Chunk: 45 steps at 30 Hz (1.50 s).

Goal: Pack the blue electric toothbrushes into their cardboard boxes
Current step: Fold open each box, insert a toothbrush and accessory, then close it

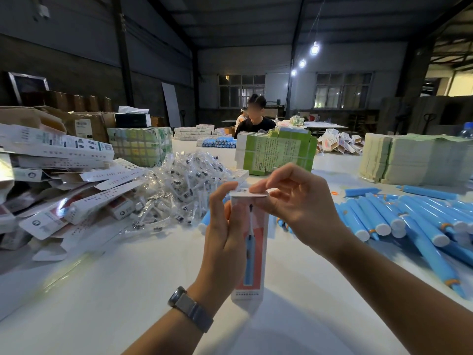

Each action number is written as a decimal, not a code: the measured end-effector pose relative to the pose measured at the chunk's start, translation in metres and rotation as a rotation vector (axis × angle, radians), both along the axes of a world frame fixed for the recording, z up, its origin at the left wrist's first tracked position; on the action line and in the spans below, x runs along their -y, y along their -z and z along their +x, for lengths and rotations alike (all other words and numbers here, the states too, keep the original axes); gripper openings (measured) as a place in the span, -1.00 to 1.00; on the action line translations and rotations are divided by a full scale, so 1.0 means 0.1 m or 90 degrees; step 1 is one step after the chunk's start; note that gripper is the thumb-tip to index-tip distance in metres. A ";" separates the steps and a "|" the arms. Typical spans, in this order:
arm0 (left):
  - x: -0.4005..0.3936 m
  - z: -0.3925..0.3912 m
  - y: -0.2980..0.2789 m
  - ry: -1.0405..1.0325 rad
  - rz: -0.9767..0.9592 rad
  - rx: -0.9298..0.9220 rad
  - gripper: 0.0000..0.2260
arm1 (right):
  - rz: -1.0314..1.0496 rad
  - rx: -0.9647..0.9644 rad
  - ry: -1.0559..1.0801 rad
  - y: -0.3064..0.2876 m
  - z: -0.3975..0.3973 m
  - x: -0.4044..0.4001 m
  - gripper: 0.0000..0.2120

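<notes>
- While my left hand (225, 226) grips the tall cardboard box (252, 252) upright over the white table (128, 290), fingers curled round its left side, my right hand (299, 201) presses the top flap (247, 192) down with its fingertips.
- The box front shows a printed blue toothbrush on a red panel; whether a real brush is inside I cannot tell.
- A grey-strapped watch (190, 310) sits on my left wrist.
- To my right, a heap of blue electric toothbrushes (409, 221) lies loose on the table, white end caps facing me.
- To my left, a pile of flat, unfolded white boxes (64, 190) sprawls near the table edge.
- Just beyond the box, a mound of clear-wrapped brush heads (179, 185) lies between that pile and my hands.
- Further back stand a green printed carton stack (276, 152) and a strapped bundle (140, 144) to its left.
- At far right a pale stack of sheets (409, 160) rests on the table.
- Across the table a person in a black shirt (256, 121) sits, with more blue brushes (220, 142) lined up in front.
</notes>
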State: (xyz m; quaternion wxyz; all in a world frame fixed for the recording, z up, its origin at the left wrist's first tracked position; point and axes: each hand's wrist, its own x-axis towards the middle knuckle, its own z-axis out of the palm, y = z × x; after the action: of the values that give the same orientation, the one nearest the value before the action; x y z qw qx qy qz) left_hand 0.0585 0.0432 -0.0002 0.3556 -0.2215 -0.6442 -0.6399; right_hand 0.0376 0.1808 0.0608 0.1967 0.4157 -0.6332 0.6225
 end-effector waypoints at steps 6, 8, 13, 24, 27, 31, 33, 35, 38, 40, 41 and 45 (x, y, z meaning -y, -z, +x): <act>-0.01 0.02 0.00 -0.010 -0.011 0.000 -0.83 | 0.019 0.020 -0.012 0.00 0.00 -0.02 -0.88; -0.01 0.03 0.00 -0.012 -0.008 0.009 -0.81 | 0.011 0.016 -0.013 0.00 0.01 0.01 -0.85; -0.01 0.05 -0.02 0.037 0.012 0.027 -0.80 | 0.050 0.002 0.010 0.03 0.00 0.03 -0.83; -0.02 0.07 -0.06 -0.015 -0.008 -0.004 -0.89 | 0.080 -0.016 0.035 0.03 0.01 0.03 -0.89; -0.03 0.06 -0.05 -0.028 -0.014 -0.020 -0.90 | 0.091 -0.012 0.055 0.02 0.02 0.04 -0.82; -0.03 0.05 -0.04 -0.015 -0.019 -0.034 -0.86 | 0.109 -0.036 0.061 0.02 0.01 0.03 -0.87; -0.03 0.05 -0.03 -0.009 -0.020 -0.032 -0.89 | 0.106 -0.023 0.052 0.03 0.01 0.02 -0.89; -0.02 0.05 -0.03 -0.009 -0.027 -0.030 -0.88 | 0.104 -0.009 0.041 0.04 0.02 0.00 -0.88; -0.02 0.05 -0.02 -0.013 -0.034 -0.032 -0.86 | 0.112 -0.025 0.054 0.01 0.03 0.00 -0.86; -0.03 0.05 -0.02 -0.027 -0.040 -0.040 -0.85 | 0.104 -0.030 0.061 -0.02 0.04 0.01 -0.87; -0.03 0.05 -0.01 -0.035 -0.047 -0.043 -0.85 | 0.097 -0.026 0.059 -0.02 0.05 0.01 -0.87; -0.03 0.04 0.00 -0.062 -0.072 -0.053 -0.80 | 0.072 0.002 0.050 -0.06 0.05 -0.01 -0.84</act>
State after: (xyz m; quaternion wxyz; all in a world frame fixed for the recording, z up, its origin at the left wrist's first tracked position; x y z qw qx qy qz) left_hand 0.0621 0.0460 -0.0007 0.3998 -0.2360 -0.6740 -0.5747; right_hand 0.0427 0.1814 0.0672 0.1961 0.3996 -0.6839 0.5781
